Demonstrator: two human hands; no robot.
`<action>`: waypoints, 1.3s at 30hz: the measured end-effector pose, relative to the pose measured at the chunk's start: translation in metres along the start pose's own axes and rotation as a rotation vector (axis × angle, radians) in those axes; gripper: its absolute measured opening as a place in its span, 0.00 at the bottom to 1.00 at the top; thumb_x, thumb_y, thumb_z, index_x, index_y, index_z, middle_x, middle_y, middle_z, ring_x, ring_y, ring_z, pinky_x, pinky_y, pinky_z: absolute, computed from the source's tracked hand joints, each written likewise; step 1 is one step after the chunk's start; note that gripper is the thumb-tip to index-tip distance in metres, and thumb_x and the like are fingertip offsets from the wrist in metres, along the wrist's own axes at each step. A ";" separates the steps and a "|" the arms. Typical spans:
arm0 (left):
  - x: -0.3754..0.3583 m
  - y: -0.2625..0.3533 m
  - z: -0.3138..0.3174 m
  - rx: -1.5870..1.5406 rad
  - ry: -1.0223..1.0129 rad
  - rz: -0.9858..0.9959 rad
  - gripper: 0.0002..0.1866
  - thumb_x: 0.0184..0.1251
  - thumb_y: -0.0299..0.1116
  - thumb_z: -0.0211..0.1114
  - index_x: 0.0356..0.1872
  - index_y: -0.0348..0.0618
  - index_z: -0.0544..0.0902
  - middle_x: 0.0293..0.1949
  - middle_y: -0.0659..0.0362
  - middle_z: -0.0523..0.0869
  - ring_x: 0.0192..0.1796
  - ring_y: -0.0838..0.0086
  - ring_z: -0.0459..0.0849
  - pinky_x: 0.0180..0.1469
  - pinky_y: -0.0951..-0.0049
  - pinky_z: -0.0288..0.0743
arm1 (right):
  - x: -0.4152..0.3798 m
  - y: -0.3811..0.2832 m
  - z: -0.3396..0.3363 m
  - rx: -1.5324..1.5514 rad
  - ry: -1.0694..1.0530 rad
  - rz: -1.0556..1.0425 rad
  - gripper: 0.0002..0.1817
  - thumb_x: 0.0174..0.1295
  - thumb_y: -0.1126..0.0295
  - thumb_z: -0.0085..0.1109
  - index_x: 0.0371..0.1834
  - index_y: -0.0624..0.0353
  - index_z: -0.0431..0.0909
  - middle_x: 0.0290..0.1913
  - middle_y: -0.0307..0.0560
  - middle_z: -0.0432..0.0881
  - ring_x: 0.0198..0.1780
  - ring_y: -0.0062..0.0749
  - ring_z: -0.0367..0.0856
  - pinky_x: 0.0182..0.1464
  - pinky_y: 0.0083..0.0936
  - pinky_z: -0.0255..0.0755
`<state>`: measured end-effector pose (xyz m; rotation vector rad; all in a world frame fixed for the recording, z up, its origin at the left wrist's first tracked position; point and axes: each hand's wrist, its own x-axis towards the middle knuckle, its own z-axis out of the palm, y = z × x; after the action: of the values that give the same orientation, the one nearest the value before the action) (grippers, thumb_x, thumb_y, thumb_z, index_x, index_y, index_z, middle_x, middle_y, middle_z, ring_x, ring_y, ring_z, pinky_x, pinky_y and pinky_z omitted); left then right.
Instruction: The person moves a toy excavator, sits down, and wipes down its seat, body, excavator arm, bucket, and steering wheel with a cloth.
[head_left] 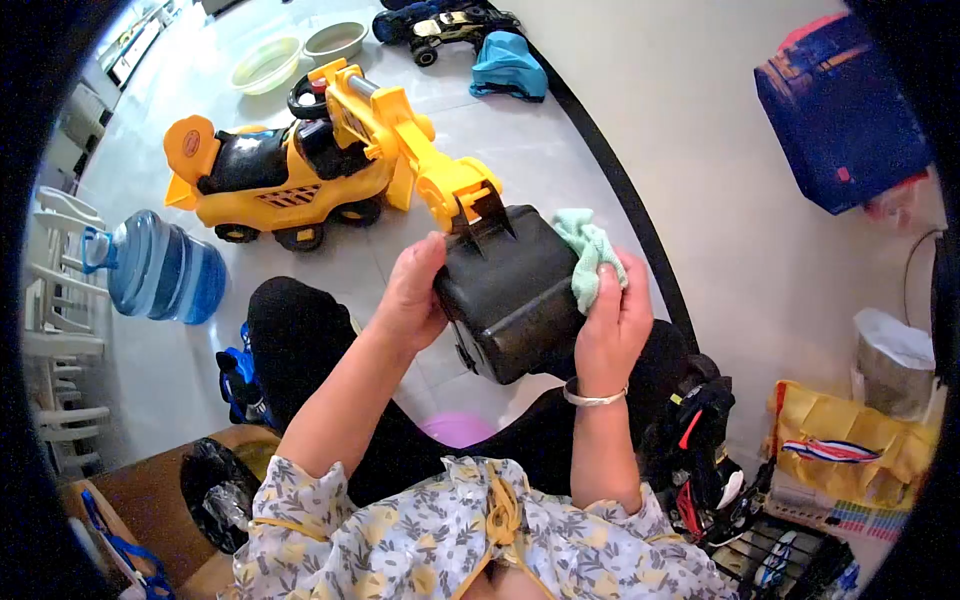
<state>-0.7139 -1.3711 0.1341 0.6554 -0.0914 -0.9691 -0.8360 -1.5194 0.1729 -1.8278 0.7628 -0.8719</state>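
A yellow ride-on toy excavator (290, 190) stands on the floor, its yellow arm (405, 130) reaching toward me. At the arm's end is a black plastic bucket (515, 285), raised in front of my knees. My left hand (415, 290) grips the bucket's left side, with the thumb near the top edge. In my right hand (613, 325) is a pale green cloth (588, 255), pinched between thumb and fingers and pressed on the bucket's right edge. The fingers of my left hand are partly hidden behind the bucket.
To the left a large blue water jug (168, 268) lies near stacked white chairs (70, 300). Two basins (268, 65), a toy car (450, 30) and a blue cap (508, 68) are at the back. A yellow bag (850, 445) and a dark blue box (845, 115) are on the right.
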 end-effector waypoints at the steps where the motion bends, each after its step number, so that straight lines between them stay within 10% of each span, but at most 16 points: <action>1: 0.003 -0.004 -0.004 -0.005 0.007 0.007 0.33 0.61 0.55 0.66 0.54 0.34 0.74 0.49 0.55 0.83 0.51 0.70 0.83 0.55 0.66 0.77 | 0.002 -0.005 0.001 -0.001 -0.011 -0.001 0.11 0.66 0.68 0.52 0.45 0.64 0.75 0.38 0.49 0.81 0.40 0.30 0.79 0.43 0.28 0.73; 4: 0.013 -0.021 -0.010 0.077 0.024 0.045 0.33 0.67 0.60 0.55 0.57 0.38 0.73 0.50 0.54 0.83 0.49 0.67 0.84 0.54 0.63 0.78 | 0.002 -0.029 0.004 -0.141 -0.182 -0.332 0.12 0.56 0.69 0.58 0.42 0.62 0.76 0.42 0.54 0.80 0.41 0.49 0.79 0.45 0.37 0.73; 7: 0.010 -0.013 0.004 0.102 0.049 0.058 0.34 0.66 0.62 0.54 0.56 0.39 0.74 0.48 0.54 0.84 0.48 0.69 0.84 0.52 0.65 0.79 | -0.009 -0.049 0.020 -0.315 -0.325 -0.728 0.15 0.49 0.64 0.62 0.41 0.56 0.76 0.44 0.47 0.80 0.46 0.43 0.77 0.50 0.42 0.65; 18: 0.004 0.004 0.035 -0.297 -0.005 -0.077 0.43 0.63 0.68 0.51 0.65 0.39 0.66 0.60 0.47 0.76 0.61 0.58 0.77 0.66 0.56 0.68 | -0.057 -0.046 -0.006 -0.267 -0.345 -0.963 0.16 0.43 0.60 0.71 0.34 0.48 0.76 0.45 0.32 0.81 0.43 0.30 0.75 0.46 0.35 0.60; 26: 0.014 0.018 0.056 -0.232 0.032 0.086 0.39 0.64 0.62 0.57 0.65 0.41 0.67 0.59 0.50 0.77 0.62 0.61 0.76 0.66 0.58 0.68 | -0.071 0.001 -0.022 -0.131 -0.223 -0.690 0.15 0.47 0.64 0.65 0.34 0.52 0.70 0.41 0.46 0.67 0.41 0.41 0.67 0.49 0.34 0.62; 39: 0.027 0.023 0.069 -0.500 -0.018 0.080 0.29 0.74 0.49 0.45 0.64 0.34 0.69 0.62 0.44 0.75 0.65 0.52 0.72 0.70 0.48 0.57 | 0.025 -0.043 -0.001 0.270 0.305 -0.239 0.12 0.62 0.74 0.53 0.48 0.65 0.70 0.52 0.52 0.72 0.53 0.35 0.71 0.59 0.30 0.64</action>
<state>-0.7057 -1.4162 0.1963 0.1810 0.1068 -0.8751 -0.8175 -1.5240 0.2193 -1.5837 0.5830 -1.3632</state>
